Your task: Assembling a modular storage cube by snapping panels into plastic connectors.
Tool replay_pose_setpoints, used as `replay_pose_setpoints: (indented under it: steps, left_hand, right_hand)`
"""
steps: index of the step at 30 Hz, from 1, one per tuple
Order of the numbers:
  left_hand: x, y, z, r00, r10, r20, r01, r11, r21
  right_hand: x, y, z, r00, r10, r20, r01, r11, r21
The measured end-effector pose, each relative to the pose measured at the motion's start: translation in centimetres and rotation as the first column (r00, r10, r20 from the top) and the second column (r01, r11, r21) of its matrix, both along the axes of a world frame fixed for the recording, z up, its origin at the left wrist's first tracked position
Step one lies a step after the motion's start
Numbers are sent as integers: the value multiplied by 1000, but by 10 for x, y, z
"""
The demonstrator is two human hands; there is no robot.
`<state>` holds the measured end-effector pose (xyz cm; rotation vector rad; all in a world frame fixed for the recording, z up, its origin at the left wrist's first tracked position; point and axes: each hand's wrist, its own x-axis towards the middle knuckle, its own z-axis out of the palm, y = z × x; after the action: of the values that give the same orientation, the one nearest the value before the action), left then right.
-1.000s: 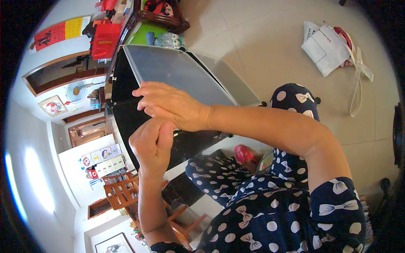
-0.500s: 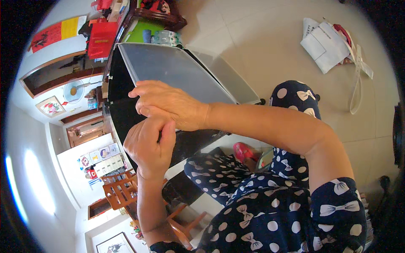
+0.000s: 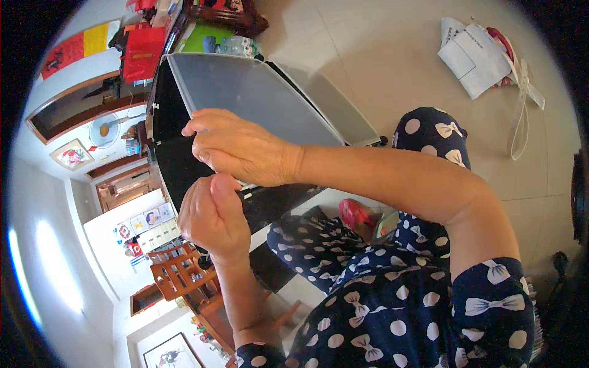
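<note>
My left hand [image 3: 215, 218] is curled into a fist with its thumb on top; whatever lies inside it is hidden. Just above it, my right hand [image 3: 242, 150] bends its fingers inward over the near-left side of a translucent grey plastic panel [image 3: 257, 92]. A small gap separates the hands. The panel has a pale ridged edge and lies over a large black case-like object [image 3: 169, 110]. A second translucent plastic wall [image 3: 334, 101] slants down at its right, with a small black wheel [image 3: 383, 141] at the corner. My fingertips' grip is partly hidden.
White packets [image 3: 475, 61] with a pale strap lie on the tiled floor at the upper right. Plastic bottles [image 3: 239, 46] stand beyond the panel. An orange-brown wooden chair [image 3: 184, 270] is at the lower left. A pink shoe [image 3: 356, 214] shows between my legs.
My hands, overlapping before, have drawn slightly apart. The left has dropped a little, and the right has lifted slightly. The whole view has shifted a bit.
</note>
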<state>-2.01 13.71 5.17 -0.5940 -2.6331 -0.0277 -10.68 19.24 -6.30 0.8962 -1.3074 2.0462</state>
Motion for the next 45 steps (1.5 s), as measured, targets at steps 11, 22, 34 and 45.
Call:
replay_pose_setpoints:
  steps: [11, 22, 34, 45]
  left_hand:
    - [4, -7, 6, 997, -16, 73, 6, 990, 139]
    - [37, -43, 23, 908, 251, 336, -307, 944, 123]
    - [34, -60, 11, 992, -54, 117, 29, 978, 205]
    - [35, -68, 0, 993, -99, 69, 74, 952, 296]
  right_hand:
    - [5, 9, 8, 1000, -1, 9, 0, 997, 82]
    - [1, 63, 28, 956, 220, -195, -149, 934, 325]
    - [17, 69, 102, 783, 187, -593, 454, 480, 751]
    - [25, 52, 79, 882, 45, -470, 296, 723, 624]
